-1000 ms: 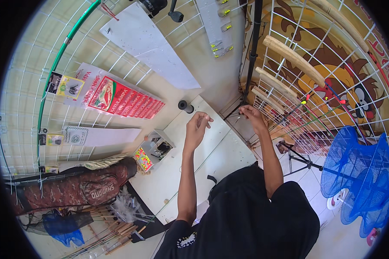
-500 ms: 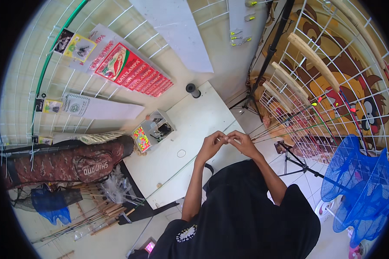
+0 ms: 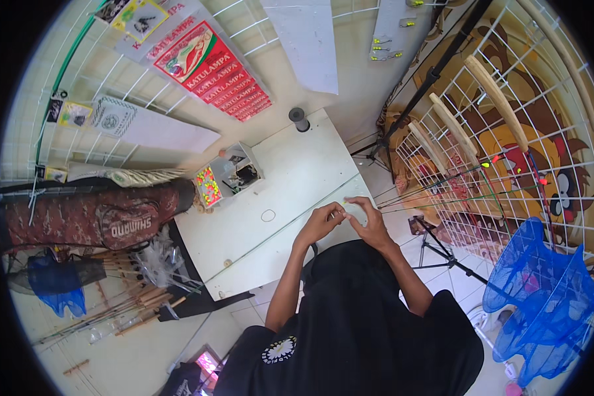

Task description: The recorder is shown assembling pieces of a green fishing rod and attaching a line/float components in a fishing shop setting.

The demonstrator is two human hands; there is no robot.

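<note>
Both hands meet over the near right part of the white table (image 3: pixel 290 155). My left hand (image 3: pixel 321 226) is closed in a pinch, its fingertips together; whatever they hold is too small to make out. Close beside it, my right hand (image 3: pixel 372 228) has its thumb and index finger apart in a curve, the thumb tip near the left fingertips. No object shows in the right hand. Beyond the hands a thin straight line crosses the tabletop diagonally; whether it is a rod or a seam I cannot tell.
On the table stand a divided white box (image 3: pixel 249 177) with bright dotted colours at one end and a dark cylinder (image 3: pixel 299 120). A camouflage rod bag (image 3: pixel 92 218) lies at left. Blue nets (image 3: pixel 541 303), a tripod (image 3: pixel 435 247) and a wire rack with wooden handles (image 3: pixel 495 99) are at right.
My hands have drawn slightly apart, and the right index finger has lifted away from the thumb. The whole view has shifted a little.
</note>
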